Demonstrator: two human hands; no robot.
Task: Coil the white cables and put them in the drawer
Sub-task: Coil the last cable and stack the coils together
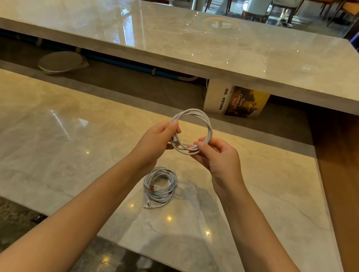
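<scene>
1. I see the held coil lifted off the lower counter, a ring of white cable in several turns, standing roughly upright between both hands.
2. The left hand has its fingers curled around the ring at about 9 o'clock, thumb on top, pinching the turns together.
3. The right hand pinches the ring at about 5 o'clock with thumb and fingertips; the other fingers are loosely bent under it.
4. A plug end seems to lie along the bottom of the ring between the two grips, though I can't tell whether it is tucked in.
5. My judgement on handling: the cable is light, soft and springy. The turns will fan out if either pinch relaxes, so I would hold across all strands at once, not by one strand or by the plug.
6. The second coil lies flat on the counter at 6 o'clock from the hands, between the forearms and apart from both. It is looser, with an orange-tipped plug across it and a tail trailing toward me.
7. A book stands under the upper shelf at 1 o'clock from the held ring.
8. I see no drawer from here, so the stowing step looks not yet done.
</scene>
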